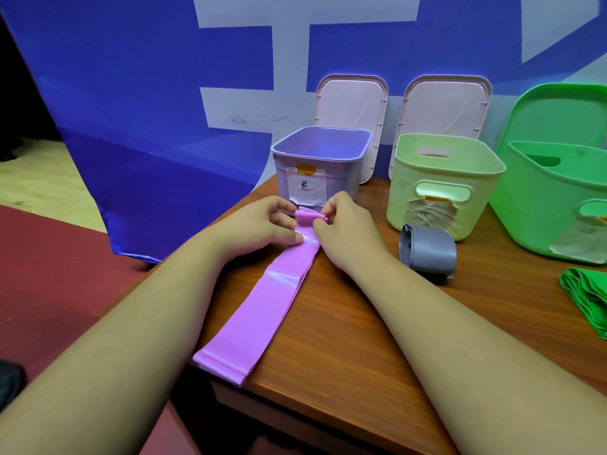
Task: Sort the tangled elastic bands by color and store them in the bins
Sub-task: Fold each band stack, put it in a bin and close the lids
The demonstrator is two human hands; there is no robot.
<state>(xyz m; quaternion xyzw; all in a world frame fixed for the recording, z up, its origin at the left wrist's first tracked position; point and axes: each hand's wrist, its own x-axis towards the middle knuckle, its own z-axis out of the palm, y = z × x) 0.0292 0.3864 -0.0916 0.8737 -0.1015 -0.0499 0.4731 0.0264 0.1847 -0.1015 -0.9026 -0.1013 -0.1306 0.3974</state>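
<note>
A long purple elastic band (262,307) lies flat on the wooden table (361,339), running from the near left edge towards the purple bin (320,159). Its far end is curled into a small roll. My left hand (262,224) presses and pinches the band just below the roll. My right hand (341,224) pinches the roll's right end. A rolled grey band (428,249) sits to the right, in front of the pale green bin (443,182). A folded green band (588,297) lies at the right edge, near the bright green bin (558,198).
Two pale pink lids (351,100) lean upright against the blue and white wall behind the bins. Each bin carries a taped paper label. The table's left corner drops off to a red floor (65,257).
</note>
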